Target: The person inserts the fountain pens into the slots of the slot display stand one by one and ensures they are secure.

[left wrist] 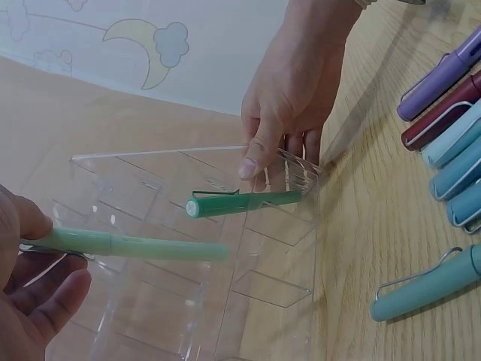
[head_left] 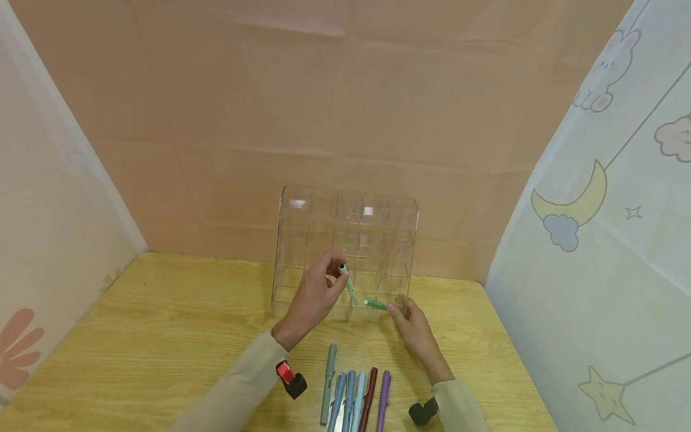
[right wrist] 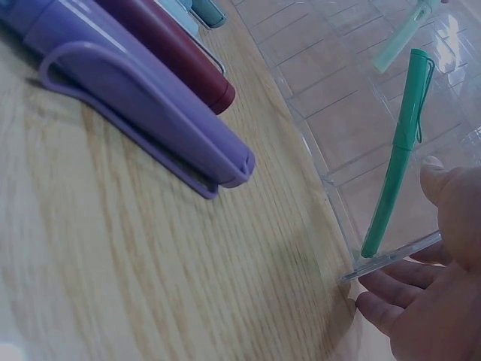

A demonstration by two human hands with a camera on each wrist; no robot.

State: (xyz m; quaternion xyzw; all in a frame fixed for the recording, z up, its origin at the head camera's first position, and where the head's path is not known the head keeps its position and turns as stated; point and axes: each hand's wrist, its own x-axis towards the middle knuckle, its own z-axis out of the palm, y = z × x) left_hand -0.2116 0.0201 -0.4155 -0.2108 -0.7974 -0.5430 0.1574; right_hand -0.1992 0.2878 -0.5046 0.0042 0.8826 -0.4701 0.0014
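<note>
My left hand (head_left: 315, 294) pinches a pale green pen (left wrist: 143, 247) near its clip end, slanting it in front of the clear acrylic rack (head_left: 278, 252). The rack stands upright and is divided into rows of small compartments. At its lower right corner, my right hand (head_left: 418, 336) grips the side wall, fingers outside and thumb on the inner side. A darker green pen (right wrist: 398, 158) lies in the lower right of the rack close to that thumb, its capped end pointing left in the head view.
Several pens lie on the wooden table (head_left: 178, 336) in front of the rack: a grey-green pen (head_left: 329, 384), blue pens (head_left: 349, 396), a dark red pen (head_left: 369, 396) and a purple pen (head_left: 384, 396). A plain backdrop (head_left: 216, 120) hangs behind the rack.
</note>
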